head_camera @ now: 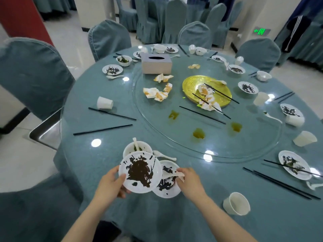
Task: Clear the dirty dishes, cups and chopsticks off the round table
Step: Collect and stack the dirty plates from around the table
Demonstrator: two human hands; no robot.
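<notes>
Head view shows only one bit of writing, a green exit sign on the far wall, too small to read. Left hand grips a white plate by its near-left rim, thumb on top, holding it tilted above the round table; the plate is smeared with dark brown sauce. Right hand pinches a white spoon over a second sauce-streaked plate, which lies on the table partly under the first. Just beyond the held plate stands a white bowl with green scraps and a spoon in it. Farther from the plate, black chopsticks lie loose on the cloth, and a gold platter on the glass turntable holds stained napkins and chopsticks. A grey tissue box sits beyond that.
</notes>
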